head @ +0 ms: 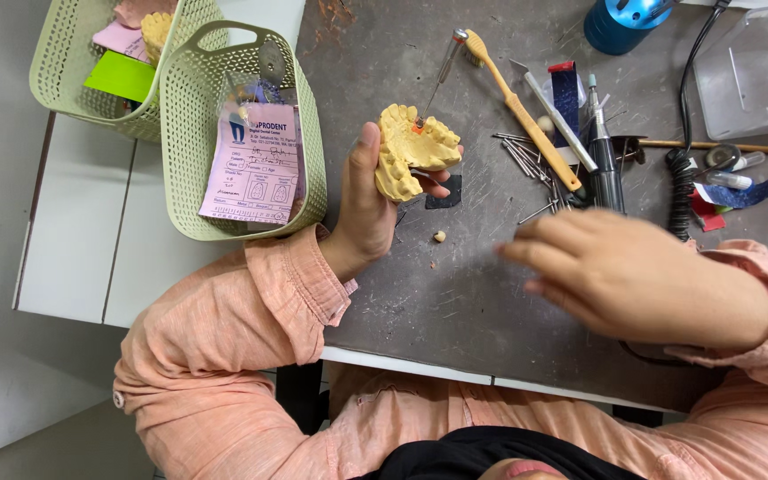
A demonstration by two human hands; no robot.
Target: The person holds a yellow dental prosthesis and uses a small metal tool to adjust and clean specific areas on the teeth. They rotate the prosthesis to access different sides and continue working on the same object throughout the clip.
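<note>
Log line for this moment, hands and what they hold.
left hand: holds yellow dental cast | right hand: empty, blurred, above grey mat near metal pins | green basket: left of cast

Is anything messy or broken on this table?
Yes. Metal pins lie scattered loose beside the toothbrush, a small crumb sits below the yellow teeth model in the left hand, and the dark mat is scratched and dusty.

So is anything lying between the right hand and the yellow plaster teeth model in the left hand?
Nothing solid blocks it. The left hand holds the plaster model up; the right hand hovers apart from it, over the grey mat. Between them lie only a small crumb and a dark patch, flat on the mat.
</note>
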